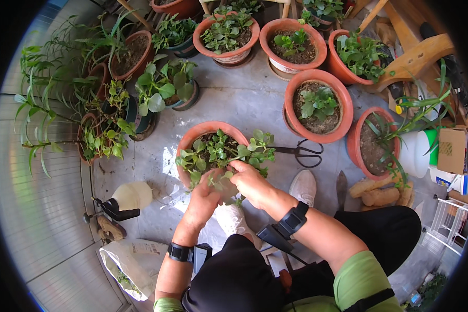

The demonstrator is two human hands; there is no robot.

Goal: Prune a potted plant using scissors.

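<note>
A leafy green potted plant [219, 148] grows in a round terracotta pot [211, 126] on the floor in front of me, its stems spilling over the near and right rim. My right hand [249, 182] pinches a stem of it at the pot's right front. Close beside it, my left hand [205, 196] is closed on the leaves at the near rim; its fingertips are partly hidden by foliage. Just right of the pot lies a pair of black-handled scissors [300, 153], blades pointing toward the pot and partly covered by leaves.
Several potted plants ring the far side, among them a terracotta pot [343, 125] on the right. At left stand a spray bottle [132, 196] and a white bag [140, 260] with cuttings. A dark pointed blade [341, 190] lies right of my shoe [303, 187], near brown chunks [377, 195].
</note>
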